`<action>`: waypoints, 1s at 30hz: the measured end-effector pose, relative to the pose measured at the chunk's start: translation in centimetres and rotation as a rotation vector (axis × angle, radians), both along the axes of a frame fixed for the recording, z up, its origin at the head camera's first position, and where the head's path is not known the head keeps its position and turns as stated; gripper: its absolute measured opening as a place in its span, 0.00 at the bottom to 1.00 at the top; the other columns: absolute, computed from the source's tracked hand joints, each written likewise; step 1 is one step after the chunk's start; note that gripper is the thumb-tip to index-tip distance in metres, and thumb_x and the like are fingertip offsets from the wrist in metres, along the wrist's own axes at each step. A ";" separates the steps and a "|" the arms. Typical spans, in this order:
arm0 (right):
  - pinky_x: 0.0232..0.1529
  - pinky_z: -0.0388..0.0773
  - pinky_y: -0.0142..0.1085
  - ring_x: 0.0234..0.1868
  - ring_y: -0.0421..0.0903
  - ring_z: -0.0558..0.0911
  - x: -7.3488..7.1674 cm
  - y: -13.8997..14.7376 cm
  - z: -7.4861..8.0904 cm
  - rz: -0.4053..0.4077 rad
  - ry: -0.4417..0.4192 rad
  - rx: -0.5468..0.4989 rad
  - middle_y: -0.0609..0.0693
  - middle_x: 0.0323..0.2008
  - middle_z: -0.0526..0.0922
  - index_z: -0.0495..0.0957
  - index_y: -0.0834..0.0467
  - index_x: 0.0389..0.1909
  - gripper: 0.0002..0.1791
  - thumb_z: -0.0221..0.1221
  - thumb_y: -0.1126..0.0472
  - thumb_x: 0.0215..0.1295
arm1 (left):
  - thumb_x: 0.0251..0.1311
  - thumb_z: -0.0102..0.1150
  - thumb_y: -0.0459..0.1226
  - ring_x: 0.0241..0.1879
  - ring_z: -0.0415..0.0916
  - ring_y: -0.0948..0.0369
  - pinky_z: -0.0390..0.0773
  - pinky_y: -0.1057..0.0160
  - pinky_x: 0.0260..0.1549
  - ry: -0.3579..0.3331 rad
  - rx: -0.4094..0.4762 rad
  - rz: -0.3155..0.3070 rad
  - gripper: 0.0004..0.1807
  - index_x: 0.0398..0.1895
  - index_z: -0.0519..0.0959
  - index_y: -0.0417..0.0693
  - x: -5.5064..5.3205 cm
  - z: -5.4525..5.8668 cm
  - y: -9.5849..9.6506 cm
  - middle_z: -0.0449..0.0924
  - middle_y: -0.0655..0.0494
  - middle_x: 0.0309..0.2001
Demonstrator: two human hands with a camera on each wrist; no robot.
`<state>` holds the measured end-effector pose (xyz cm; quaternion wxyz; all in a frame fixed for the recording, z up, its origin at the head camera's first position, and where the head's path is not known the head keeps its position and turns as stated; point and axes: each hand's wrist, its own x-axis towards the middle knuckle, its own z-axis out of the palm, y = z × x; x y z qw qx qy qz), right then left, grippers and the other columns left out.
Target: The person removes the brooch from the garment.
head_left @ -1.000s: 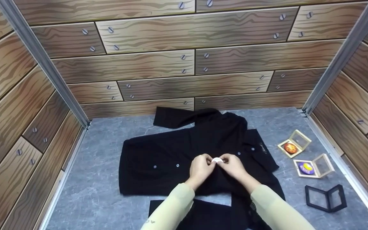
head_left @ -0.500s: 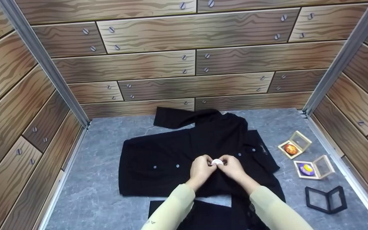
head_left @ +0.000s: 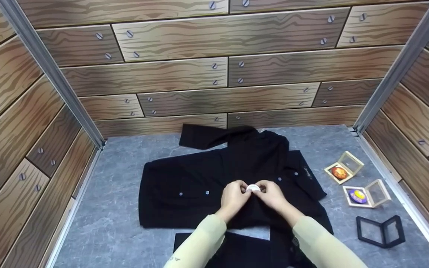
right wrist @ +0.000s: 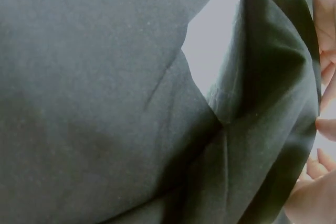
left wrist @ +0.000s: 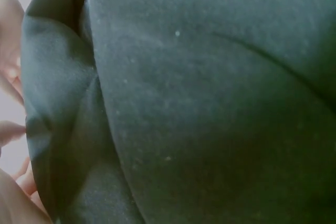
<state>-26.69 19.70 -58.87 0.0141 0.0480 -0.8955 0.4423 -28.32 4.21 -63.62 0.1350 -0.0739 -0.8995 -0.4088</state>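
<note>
A black button-up shirt (head_left: pixel 184 175) lies spread out, with several small pale buttons along its front. Over the placket my left hand (head_left: pixel 232 197) and right hand (head_left: pixel 273 194) meet, fingertips almost together. Between them they pinch a small white disc (head_left: pixel 253 188) by its two sides, right at the cloth. Its underside is hidden, and I cannot tell whether it is fixed to the shirt. Both wrist views are mostly filled by black fabric (left wrist: pixel 210 103), folded and raised near the hands. Parts of fingers (right wrist: pixel 328 127) show at the edge of the right wrist view.
To the right stand two open light-framed cases, one with an orange round badge (head_left: pixel 339 172), the other with a purple and yellow one (head_left: pixel 358 196). Nearer lies an open black frame (head_left: pixel 381 231). Wood-patterned panels (head_left: pixel 222 70) surround the grey tabletop (head_left: pixel 102 208) on three sides.
</note>
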 end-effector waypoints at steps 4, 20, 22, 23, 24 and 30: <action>0.38 0.77 0.29 0.32 0.44 0.83 0.0 0.2 -0.2 -0.004 0.003 -0.016 0.59 0.33 0.88 0.85 0.69 0.37 0.06 0.69 0.70 0.62 | 0.57 0.72 0.40 0.24 0.76 0.70 0.75 0.70 0.27 -0.076 0.012 -0.010 0.04 0.28 0.87 0.52 0.7 1.9 -0.2 0.86 0.65 0.25; 0.44 0.78 0.33 0.38 0.45 0.84 0.3 0.1 -0.1 -0.075 -0.036 -0.076 0.64 0.41 0.90 0.86 0.71 0.40 0.07 0.64 0.74 0.63 | 0.61 0.67 0.34 0.27 0.81 0.66 0.77 0.69 0.29 -0.115 0.025 -0.030 0.03 0.32 0.89 0.47 1.8 3.8 -0.4 0.89 0.58 0.27; 0.44 0.77 0.32 0.38 0.44 0.83 0.3 0.1 0.0 -0.079 -0.045 -0.082 0.64 0.41 0.90 0.86 0.71 0.39 0.07 0.63 0.74 0.63 | 0.61 0.67 0.34 0.27 0.80 0.66 0.77 0.69 0.29 -0.109 0.022 -0.027 0.04 0.32 0.89 0.47 1.8 3.9 -0.4 0.88 0.59 0.27; 0.44 0.77 0.32 0.38 0.44 0.83 0.3 0.1 0.0 -0.082 -0.050 -0.085 0.64 0.41 0.90 0.86 0.70 0.39 0.06 0.63 0.74 0.63 | 0.61 0.67 0.34 0.27 0.80 0.66 0.77 0.69 0.29 -0.110 0.020 -0.026 0.04 0.32 0.90 0.47 1.8 3.9 -0.4 0.88 0.59 0.27; 0.44 0.76 0.32 0.38 0.44 0.82 0.3 0.2 0.1 -0.085 -0.053 -0.081 0.63 0.41 0.90 0.86 0.70 0.38 0.06 0.62 0.74 0.63 | 0.61 0.67 0.34 0.27 0.80 0.66 0.77 0.69 0.30 -0.110 0.017 -0.026 0.04 0.32 0.90 0.47 1.9 3.9 -0.4 0.88 0.59 0.27; 0.46 0.76 0.36 0.38 0.45 0.81 0.3 0.5 0.6 -0.107 -0.054 -0.059 0.61 0.38 0.89 0.86 0.69 0.37 0.06 0.62 0.73 0.62 | 0.63 0.67 0.35 0.27 0.80 0.67 0.78 0.68 0.30 -0.122 0.023 -0.032 0.05 0.32 0.90 0.48 1.8 4.1 -0.4 0.89 0.59 0.27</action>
